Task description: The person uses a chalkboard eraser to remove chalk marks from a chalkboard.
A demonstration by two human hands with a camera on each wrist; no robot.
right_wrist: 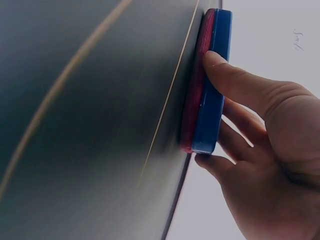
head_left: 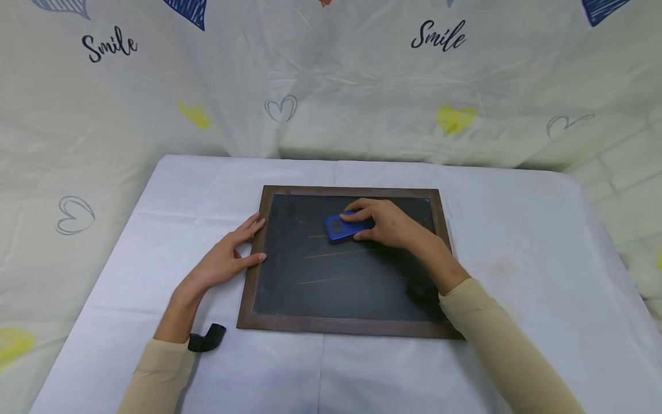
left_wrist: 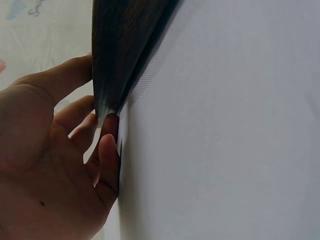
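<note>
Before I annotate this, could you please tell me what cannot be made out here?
- Head view: right end of the blue eraser, covered by the right hand.
- Head view: part of the brown frame, behind the right sleeve.
- Left wrist view: rest of the frame, cut off by the top edge.
- Right wrist view: the eraser's wiping face, turned toward the chalkboard.

Above the blackboard's (head_left: 341, 267) near side, the head view looks forward and down from furthest off, the left wrist view closely faces its left edge, and the right wrist view, skimming its surface, shares the blue eraser (right_wrist: 210, 95) with the head view.
</note>
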